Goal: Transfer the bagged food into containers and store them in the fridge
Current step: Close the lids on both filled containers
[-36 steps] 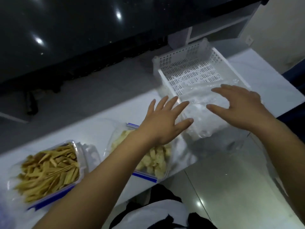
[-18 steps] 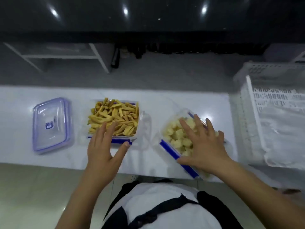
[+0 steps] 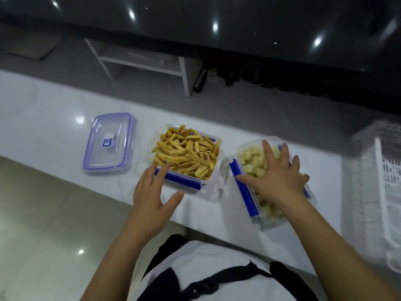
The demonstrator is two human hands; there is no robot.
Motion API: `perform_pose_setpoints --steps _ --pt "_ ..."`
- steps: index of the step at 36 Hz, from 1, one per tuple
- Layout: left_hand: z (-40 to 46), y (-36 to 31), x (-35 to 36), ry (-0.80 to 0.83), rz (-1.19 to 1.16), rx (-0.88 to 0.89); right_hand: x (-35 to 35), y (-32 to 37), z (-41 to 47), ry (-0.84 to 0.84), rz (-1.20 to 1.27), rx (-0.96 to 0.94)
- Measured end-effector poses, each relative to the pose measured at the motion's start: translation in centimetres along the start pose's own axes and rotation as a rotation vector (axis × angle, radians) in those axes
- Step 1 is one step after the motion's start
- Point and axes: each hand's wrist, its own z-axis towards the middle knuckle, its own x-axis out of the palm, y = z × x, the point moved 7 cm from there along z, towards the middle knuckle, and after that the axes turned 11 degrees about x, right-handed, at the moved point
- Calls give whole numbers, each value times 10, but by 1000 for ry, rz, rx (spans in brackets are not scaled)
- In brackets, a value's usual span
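While I look down over the white table (image 3: 54, 118), my right hand (image 3: 280, 179) lies flat on the container of pale chunks (image 3: 253, 164) at about 3 o'clock, fingers (image 3: 268, 149) spread apart and resting on the food and the far rim — not clamped on anything. That container sits tilted near the table's front edge, its blue clip (image 3: 244, 190) just beside my thumb. My left hand (image 3: 152, 196) hovers at the near left corner of the container of yellow strips (image 3: 186, 153), at 12 o'clock from my body; its fingers are apart, two tips touching the rim by the blue clip (image 3: 180, 181), the thumb free. A clear lid (image 3: 108, 143) with blue trim lies flat at 10 o'clock, apart from both containers. A white slotted basket (image 3: 382, 170) stands at the far right.
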Motion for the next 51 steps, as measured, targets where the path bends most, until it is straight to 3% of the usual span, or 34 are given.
perform_pose_setpoints --steps 5,9,13,16,18,21,24,29,33,46,51 --pt "5 22 -32 -67 3 -54 -39 34 -6 -58 71 -114" --pt "8 52 -64 -118 -8 -151 -67 108 -40 -120 192 -398" --pt "13 96 -93 -176 -165 -305 -54 195 -87 80 302 -690" --pt "22 129 -116 -281 -234 -388 -29 253 -104 280 395 -770" --pt "28 150 -128 -318 -284 -429 -8 287 -106 477 521 -722" --pt "39 178 -140 -319 -388 -486 25 328 -100 794 758 -474" --pt "50 199 -149 -324 -470 -522 47 358 -87 914 900 -225" --pt "66 222 -156 -304 -587 -555 69 382 -71 950 1005 54" --pt "76 229 -155 -260 -663 -538 81 385 -72 935 1028 140" --pt "82 257 -147 -384 -803 -523 99 398 -48 748 1143 140" --pt "84 244 -152 -444 -802 -419 103 401 -42 707 1136 108"
